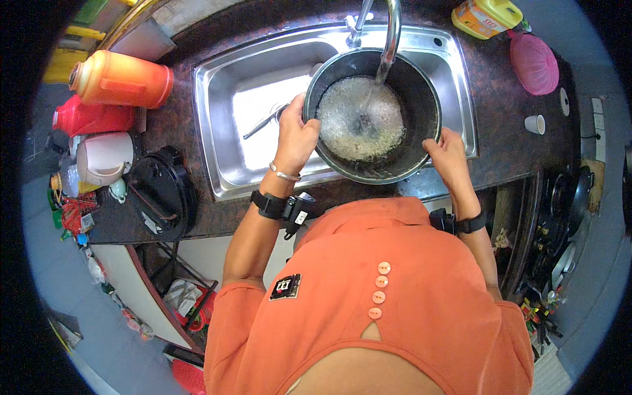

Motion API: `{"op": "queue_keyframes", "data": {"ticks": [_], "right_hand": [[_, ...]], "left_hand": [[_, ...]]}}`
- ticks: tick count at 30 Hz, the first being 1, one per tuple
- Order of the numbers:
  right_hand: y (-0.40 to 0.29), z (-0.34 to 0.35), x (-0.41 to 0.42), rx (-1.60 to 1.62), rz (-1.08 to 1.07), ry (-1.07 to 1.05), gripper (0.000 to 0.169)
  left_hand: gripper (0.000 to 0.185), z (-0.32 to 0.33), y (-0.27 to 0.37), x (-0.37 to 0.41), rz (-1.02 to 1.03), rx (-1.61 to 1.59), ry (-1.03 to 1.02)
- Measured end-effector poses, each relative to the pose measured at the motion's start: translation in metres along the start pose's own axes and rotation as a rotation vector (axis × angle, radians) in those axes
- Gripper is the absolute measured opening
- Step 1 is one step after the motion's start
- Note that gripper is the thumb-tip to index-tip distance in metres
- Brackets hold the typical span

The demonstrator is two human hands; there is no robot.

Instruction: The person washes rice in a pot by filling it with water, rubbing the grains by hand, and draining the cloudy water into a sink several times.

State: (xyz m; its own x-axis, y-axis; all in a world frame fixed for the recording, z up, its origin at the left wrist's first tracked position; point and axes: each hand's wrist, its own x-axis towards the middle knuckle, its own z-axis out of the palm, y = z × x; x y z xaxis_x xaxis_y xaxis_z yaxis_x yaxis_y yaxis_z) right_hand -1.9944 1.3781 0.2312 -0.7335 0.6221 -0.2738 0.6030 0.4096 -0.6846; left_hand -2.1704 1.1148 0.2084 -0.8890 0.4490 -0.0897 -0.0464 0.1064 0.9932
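A dark round cooking pot [424,98] is held under the tap [393,34] at the right part of the steel sink [217,163]. Water runs from the spout into the pot, onto pale grains [365,123] that look like rice. My left hand [297,133] grips the pot's left rim, thumb on the near side. My right hand [448,153] pinches the rim at the lower right. The fingers beneath the rim are partly hidden on both sides. A thin dark-handled utensil [259,127] lies in the left basin, partly behind my left hand.
On the counter at the left stand an orange flask [123,79], a red flask [98,117], a white appliance [104,157] and a black pot lid [163,192]. A yellow jug [486,19], a pink mesh strainer or basket [534,64] and a white cup [534,125] are at the right.
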Motion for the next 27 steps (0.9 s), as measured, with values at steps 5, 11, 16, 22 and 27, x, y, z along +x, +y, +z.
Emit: {"op": "queue_keyframes", "data": {"ticks": [5, 11, 16, 22, 27], "right_hand": [[-0.006, 0.003, -0.016, -0.059, 0.021, 0.016, 0.025], [-0.017, 0.005, -0.02, -0.227, -0.035, 0.031, 0.024], [-0.009, 0.015, -0.022, -0.364, -0.059, 0.108, 0.026], [-0.016, 0.02, -0.026, -0.305, -0.014, 0.143, 0.025], [-0.009, 0.025, -0.026, -0.293, 0.01, 0.191, 0.026]], "left_hand": [[0.055, 0.009, -0.004, 0.0, 0.096, 0.285, 0.064], [0.049, 0.021, 0.002, 0.001, 0.145, 0.396, 0.13], [0.051, 0.019, 0.001, 0.001, 0.136, 0.396, 0.103], [0.05, 0.019, 0.001, 0.002, 0.189, 0.375, 0.109], [0.049, 0.02, -0.003, 0.002, 0.161, 0.38, 0.1]]}}
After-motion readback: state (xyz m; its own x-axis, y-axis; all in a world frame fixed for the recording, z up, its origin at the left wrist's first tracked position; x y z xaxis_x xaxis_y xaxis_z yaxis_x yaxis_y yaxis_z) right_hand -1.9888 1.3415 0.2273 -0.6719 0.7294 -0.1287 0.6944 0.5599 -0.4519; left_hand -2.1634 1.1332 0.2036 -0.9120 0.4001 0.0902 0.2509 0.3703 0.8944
